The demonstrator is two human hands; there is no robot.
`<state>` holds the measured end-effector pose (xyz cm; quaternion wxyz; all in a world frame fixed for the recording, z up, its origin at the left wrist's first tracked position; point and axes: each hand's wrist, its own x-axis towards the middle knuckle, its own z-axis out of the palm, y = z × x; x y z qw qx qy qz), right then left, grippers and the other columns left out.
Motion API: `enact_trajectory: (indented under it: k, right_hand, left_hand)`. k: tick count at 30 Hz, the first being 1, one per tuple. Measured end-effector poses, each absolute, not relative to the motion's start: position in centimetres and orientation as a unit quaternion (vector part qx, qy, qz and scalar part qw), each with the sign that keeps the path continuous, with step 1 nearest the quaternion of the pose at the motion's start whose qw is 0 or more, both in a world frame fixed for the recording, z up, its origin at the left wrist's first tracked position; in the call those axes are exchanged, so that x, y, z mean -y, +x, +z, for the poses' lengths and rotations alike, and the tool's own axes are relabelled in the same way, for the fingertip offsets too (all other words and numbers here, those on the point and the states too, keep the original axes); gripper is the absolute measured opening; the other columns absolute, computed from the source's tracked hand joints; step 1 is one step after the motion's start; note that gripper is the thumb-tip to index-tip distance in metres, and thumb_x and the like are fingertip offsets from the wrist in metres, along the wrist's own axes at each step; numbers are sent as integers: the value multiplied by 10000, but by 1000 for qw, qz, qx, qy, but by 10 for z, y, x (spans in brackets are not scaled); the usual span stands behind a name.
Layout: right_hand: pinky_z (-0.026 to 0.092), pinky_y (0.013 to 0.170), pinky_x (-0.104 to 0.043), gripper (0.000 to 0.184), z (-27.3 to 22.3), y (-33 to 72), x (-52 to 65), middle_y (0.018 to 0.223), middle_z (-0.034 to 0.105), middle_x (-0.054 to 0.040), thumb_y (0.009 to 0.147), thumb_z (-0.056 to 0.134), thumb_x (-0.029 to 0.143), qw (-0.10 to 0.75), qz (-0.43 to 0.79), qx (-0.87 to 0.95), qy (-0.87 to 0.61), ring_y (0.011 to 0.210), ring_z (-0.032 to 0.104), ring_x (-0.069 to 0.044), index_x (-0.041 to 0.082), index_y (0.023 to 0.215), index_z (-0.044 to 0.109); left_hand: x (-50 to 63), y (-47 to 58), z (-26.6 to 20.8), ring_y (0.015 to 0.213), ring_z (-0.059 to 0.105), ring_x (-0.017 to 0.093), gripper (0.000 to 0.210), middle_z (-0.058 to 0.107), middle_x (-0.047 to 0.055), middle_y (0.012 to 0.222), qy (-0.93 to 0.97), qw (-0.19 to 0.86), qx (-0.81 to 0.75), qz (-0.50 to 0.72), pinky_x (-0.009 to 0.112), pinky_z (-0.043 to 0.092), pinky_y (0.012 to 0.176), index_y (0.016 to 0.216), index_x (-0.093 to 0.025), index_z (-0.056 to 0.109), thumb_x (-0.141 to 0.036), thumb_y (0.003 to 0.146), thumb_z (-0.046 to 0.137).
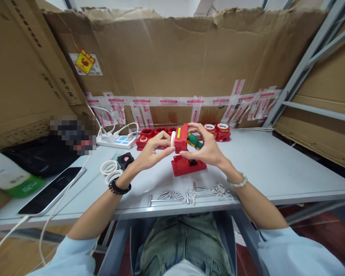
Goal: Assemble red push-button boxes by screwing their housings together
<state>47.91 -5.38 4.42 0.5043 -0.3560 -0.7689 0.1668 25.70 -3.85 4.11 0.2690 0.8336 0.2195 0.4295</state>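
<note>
Between my two hands a red box-shaped housing (181, 140) with a yellow label is held up on its side above the table. My left hand (155, 149) has its fingers at the white ring (173, 139) on the housing's left face. My right hand (205, 145) grips the housing's right edge with thumb and fingers. A green-and-yellow screwdriver handle (194, 140) shows within the right hand's grasp, its tip hidden. Below lies a red base plate (186, 168) with a dark part on it.
Red housings (222, 132) line the back. White rings (109, 167) and a black square part (125, 160) lie left. Along the front edge are screws (171, 195) and metal T-shaped tools (150, 200). A power strip (117, 141), phone (50, 191) and cables occupy the left side.
</note>
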Motion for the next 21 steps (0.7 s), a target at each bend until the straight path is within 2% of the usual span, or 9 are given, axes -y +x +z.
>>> enact_trajectory:
  k: [5,8,11,14,17,19,21]
  right_hand:
    - [561,830,-389,832,42,478,52,1104,623,-73,569,849,421,502,176,780,-330,985,636,-224,252,1283,456]
    - [563,854,-401,796,42,478,52,1152,604,-73,610,825,411,497,134,799,-310,1050,611,-236,267,1292,440]
    - [561,878,-420,729,40,477,53,1242,548,-85,663,782,312,460,62,835,-296,1115,584,-256,283,1309,445]
    - [579,824,-408,674,37,475,54,1308,478,-88,697,681,158,403,3,870,-285,1131,579,-265,303,1318,462]
    - [581,807,-398,660,38,476,56,1313,465,-78,704,655,130,409,-8,872,-270,1110,583,-255,310,1310,464]
    - [577,811,-400,675,42,480,56,1285,491,-72,702,718,209,460,2,846,-270,1068,590,-246,308,1310,442]
    - [570,827,-416,722,46,484,55,1259,515,-71,683,772,312,516,7,805,-292,1055,589,-250,300,1311,415]
  left_hand:
    - [36,261,40,821,520,164,347,565,42,863,782,356,-223,460,300,448,735,740,-182,708,-515,826,665]
    - [35,264,38,783,545,166,397,596,42,802,739,417,-241,470,314,465,745,701,-170,688,-557,790,681]
    - [30,267,34,660,543,147,411,598,25,680,677,475,-290,482,300,464,678,652,-159,637,-549,774,682]
    - [22,264,32,566,526,135,395,579,12,598,601,497,-349,520,276,444,589,632,-162,589,-529,759,659]
    - [15,256,36,541,504,131,397,558,4,570,593,409,-399,568,262,412,560,610,-169,563,-523,787,597]
    - [16,249,41,614,535,146,383,602,22,631,661,273,-419,560,267,412,616,635,-162,610,-491,829,573]
    - [21,242,45,712,576,167,357,666,44,742,738,166,-417,504,278,416,689,720,-160,675,-457,874,549]
